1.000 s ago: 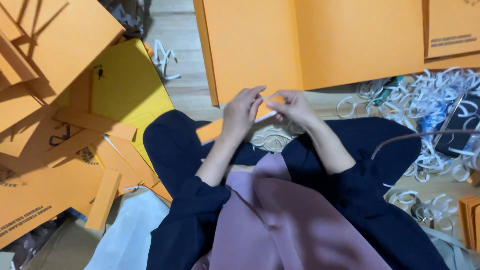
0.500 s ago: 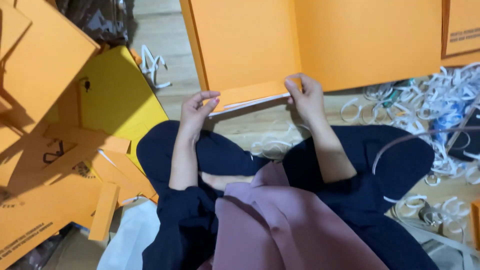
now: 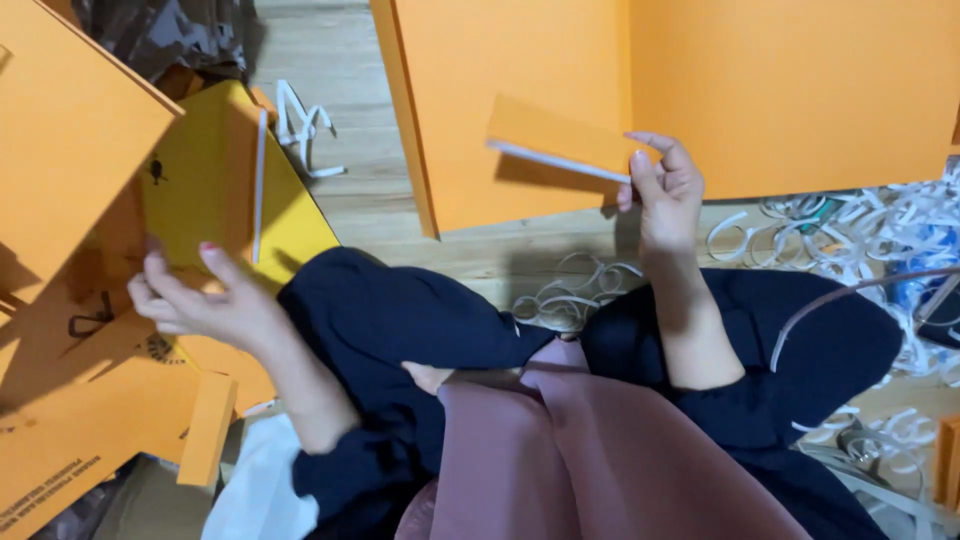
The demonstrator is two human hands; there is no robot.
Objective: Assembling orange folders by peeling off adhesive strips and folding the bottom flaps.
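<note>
I sit cross-legged on a wooden floor. My right hand (image 3: 662, 185) is raised and pinches one end of a small orange card piece (image 3: 555, 138) with a white edge, in front of a large orange board (image 3: 520, 60). My left hand (image 3: 190, 295) is out to the left with its fingers apart, over a yellow card sheet (image 3: 205, 170). A thin white strip (image 3: 258, 185) lies or hangs upright just right of its fingertips, not clearly touching them.
Flat orange cardboard pieces (image 3: 70, 130) pile up at the left. More orange boards (image 3: 800, 90) stand across the top. Curled white paper strips (image 3: 860, 225) litter the floor at the right and between my knees (image 3: 570, 295). A white bag (image 3: 250, 490) lies at the lower left.
Half a second ago both hands held the small card piece by its ends. My left hand has let go and swung out to the left; my right hand keeps the piece and has lifted it.
</note>
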